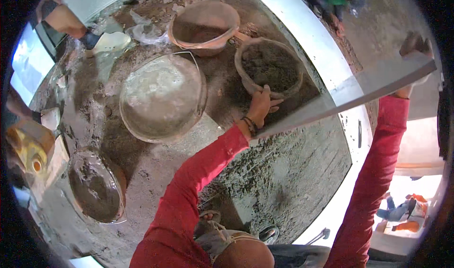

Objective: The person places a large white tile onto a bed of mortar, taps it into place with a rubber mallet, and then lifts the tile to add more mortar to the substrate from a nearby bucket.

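My left hand [260, 108], with a dark bracelet at the wrist, grips the near rim of a round mortar pan [242, 74] filled with dark, crumbly mix. One finger lies over the rim and the others are outside it. My right hand [405, 92], partly hidden, holds the far right end of a long grey straightedge [350, 102]. The straightedge slants up to the right, and its lower left end reaches near my left wrist. Beneath it, a rough patch of wet grey mortar [293, 178] spreads over the floor.
A wide bucket [163, 98] with a wire handle, a clay-coloured basin [205, 20] and a smaller bucket [97, 187] stand around. A yellowish container [33, 147] is at the left. Another person's leg [71, 24] shows upper left. A white edge [302, 22] borders the right.
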Tool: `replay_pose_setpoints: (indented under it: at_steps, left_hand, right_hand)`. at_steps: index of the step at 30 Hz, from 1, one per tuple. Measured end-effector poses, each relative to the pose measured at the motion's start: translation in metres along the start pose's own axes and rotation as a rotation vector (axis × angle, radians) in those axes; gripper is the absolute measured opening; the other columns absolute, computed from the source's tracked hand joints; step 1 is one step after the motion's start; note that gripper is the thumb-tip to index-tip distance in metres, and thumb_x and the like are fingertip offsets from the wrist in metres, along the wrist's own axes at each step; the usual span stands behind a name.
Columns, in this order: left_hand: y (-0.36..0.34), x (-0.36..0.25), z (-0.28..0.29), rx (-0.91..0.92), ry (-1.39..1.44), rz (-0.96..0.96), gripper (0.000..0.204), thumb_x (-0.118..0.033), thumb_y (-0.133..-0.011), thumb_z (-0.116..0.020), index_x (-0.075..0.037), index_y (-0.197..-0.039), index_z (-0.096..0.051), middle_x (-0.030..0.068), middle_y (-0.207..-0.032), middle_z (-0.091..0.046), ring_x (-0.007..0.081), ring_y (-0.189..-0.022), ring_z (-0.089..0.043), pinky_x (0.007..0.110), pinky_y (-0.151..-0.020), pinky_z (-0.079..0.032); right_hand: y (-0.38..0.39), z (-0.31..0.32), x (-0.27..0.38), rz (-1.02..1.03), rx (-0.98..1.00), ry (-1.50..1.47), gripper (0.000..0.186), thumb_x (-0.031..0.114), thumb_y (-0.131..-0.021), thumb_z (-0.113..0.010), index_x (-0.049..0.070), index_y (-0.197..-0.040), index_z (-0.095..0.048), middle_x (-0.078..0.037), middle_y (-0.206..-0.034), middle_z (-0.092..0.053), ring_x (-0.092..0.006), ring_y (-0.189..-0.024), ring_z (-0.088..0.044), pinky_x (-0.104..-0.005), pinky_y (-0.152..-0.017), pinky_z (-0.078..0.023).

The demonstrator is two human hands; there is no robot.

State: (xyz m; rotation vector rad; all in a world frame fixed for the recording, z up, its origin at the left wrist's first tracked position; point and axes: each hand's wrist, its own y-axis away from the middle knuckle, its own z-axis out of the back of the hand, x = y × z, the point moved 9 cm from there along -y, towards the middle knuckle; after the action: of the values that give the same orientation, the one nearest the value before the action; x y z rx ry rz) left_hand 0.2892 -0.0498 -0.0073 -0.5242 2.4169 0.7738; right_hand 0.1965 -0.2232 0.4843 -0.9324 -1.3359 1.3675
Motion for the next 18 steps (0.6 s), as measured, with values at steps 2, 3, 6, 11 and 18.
replay_pose_setpoints:
  at_steps: [2, 3, 6, 11, 18]
  left_hand:
    - [0.009, 0.003, 0.000, -0.009, 0.067, 0.012, 0.039, -0.040, -0.105, -0.038, -0.006, -0.123, -0.044, 0.0128, -0.110, -0.066, 0.0281, -0.096, -0.069, 0.042, -0.082, -0.054]
    - [0.013, -0.003, -0.003, 0.065, 0.015, -0.035, 0.040, -0.038, -0.105, -0.039, -0.003, -0.120, -0.049, 0.0136, -0.110, -0.067, 0.0288, -0.099, -0.068, 0.042, -0.086, -0.053]
    - [0.027, -0.010, -0.012, 0.215, -0.059, -0.087, 0.043, -0.033, -0.105, -0.039, 0.001, -0.131, -0.041, 0.0160, -0.122, -0.061, 0.0269, -0.104, -0.067, 0.041, -0.090, -0.054]
    - [0.066, 0.009, -0.001, 0.347, -0.298, -0.053, 0.043, -0.036, -0.104, -0.043, -0.003, -0.120, -0.067, 0.0059, -0.119, -0.067, 0.0171, -0.104, -0.063, 0.032, -0.093, -0.046]
    - [0.034, -0.032, 0.065, 0.004, -0.325, -0.148, 0.043, -0.045, -0.101, -0.051, -0.006, -0.115, -0.062, 0.0072, -0.107, -0.068, 0.0197, -0.099, -0.068, 0.034, -0.086, -0.051]
  right_hand:
    - [0.001, 0.001, 0.002, 0.019, 0.014, 0.110, 0.035, 0.027, -0.096, -0.056, -0.003, -0.110, -0.066, -0.012, -0.100, -0.070, -0.0206, -0.081, -0.066, -0.0338, -0.071, -0.056]
    - [0.002, 0.004, 0.001, -0.012, 0.008, 0.087, 0.036, 0.028, -0.096, -0.055, -0.003, -0.110, -0.066, -0.012, -0.099, -0.070, -0.0210, -0.081, -0.067, -0.0337, -0.071, -0.056]
    - [0.006, 0.013, 0.011, -0.021, -0.021, 0.026, 0.039, 0.030, -0.098, -0.053, -0.005, -0.110, -0.064, -0.012, -0.097, -0.070, -0.0220, -0.081, -0.067, -0.0335, -0.072, -0.055]
    - [0.007, -0.014, 0.056, 0.124, -0.032, 0.157, 0.036, 0.031, -0.098, -0.054, -0.004, -0.099, -0.061, -0.006, -0.086, -0.064, -0.0180, -0.074, -0.060, -0.0318, -0.067, -0.048]
    - [0.009, -0.055, 0.094, -0.127, 0.038, -0.117, 0.040, 0.026, -0.099, -0.054, 0.015, -0.062, -0.044, 0.011, -0.061, -0.033, -0.0017, -0.056, -0.026, -0.0271, -0.048, -0.018]
